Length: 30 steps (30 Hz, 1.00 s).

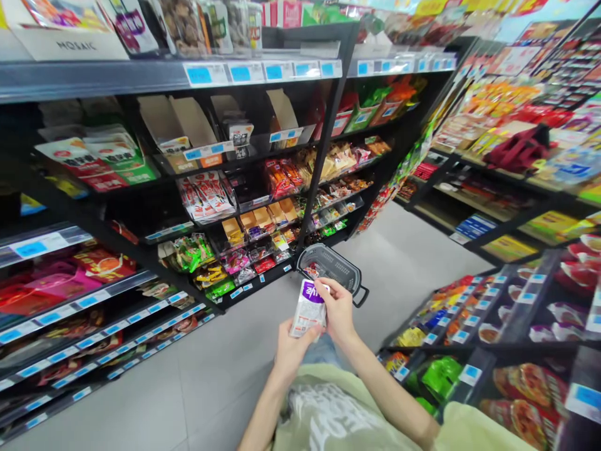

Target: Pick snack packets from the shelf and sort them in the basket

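Between my two hands is a small white and purple snack packet [310, 308], held up in front of my body and tilted a little. My left hand [293, 344] is closed on its lower edge, with the thumb across the front. At the upper right corner, my right hand [338, 307] pinches the same packet. Just beyond the hands, a dark grey shopping basket [345, 269] stands on the floor. Part of a red packet shows inside it; the packet in my hands hides some of the basket's near side.
A tall black shelf [263, 150] of bagged snacks runs along the left and ahead. Low display racks [469, 319] with packaged food stand close on my right. A dark red bag [521, 150] lies on a display farther right. Grey tiled floor [225, 363] runs between them.
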{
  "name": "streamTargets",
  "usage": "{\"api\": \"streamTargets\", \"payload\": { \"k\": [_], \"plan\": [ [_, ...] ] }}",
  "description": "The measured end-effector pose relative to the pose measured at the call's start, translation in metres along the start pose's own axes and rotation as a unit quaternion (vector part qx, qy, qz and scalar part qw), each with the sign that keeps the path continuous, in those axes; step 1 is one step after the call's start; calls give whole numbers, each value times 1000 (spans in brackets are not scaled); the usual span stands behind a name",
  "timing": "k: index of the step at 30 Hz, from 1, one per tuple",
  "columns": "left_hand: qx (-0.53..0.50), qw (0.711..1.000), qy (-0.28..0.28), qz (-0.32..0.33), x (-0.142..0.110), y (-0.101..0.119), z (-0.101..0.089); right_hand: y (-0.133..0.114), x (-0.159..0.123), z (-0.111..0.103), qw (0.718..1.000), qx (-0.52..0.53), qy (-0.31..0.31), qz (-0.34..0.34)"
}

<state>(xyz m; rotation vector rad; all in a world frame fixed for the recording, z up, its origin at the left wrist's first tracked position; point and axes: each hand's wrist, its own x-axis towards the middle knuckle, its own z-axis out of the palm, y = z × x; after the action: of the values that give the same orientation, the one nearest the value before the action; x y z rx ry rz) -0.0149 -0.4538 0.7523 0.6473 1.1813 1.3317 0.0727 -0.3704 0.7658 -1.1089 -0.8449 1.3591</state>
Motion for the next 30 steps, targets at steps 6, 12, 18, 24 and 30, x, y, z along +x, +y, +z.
{"api": "streamTargets", "payload": {
  "k": [6, 12, 18, 24, 30],
  "plan": [
    [-88, 995, -26, -39, 5, -5, 2, -2, 6, -6, 999, -31, 18, -39],
    [-134, 989, -23, -56, 7, -11, 2, -2, 8, -9, 998, -39, 24, -44],
    [-143, 988, -22, -55, 6, -15, 2, 0, 7, -12, 998, -37, 22, -45],
    [-174, 983, 1, -65, 4, -17, 3, 1, 4, -15, 997, -49, 28, -46],
    [-165, 984, 3, -72, 1, -20, 1, 4, 1, -16, 997, -56, 29, -44]
  ]
}}
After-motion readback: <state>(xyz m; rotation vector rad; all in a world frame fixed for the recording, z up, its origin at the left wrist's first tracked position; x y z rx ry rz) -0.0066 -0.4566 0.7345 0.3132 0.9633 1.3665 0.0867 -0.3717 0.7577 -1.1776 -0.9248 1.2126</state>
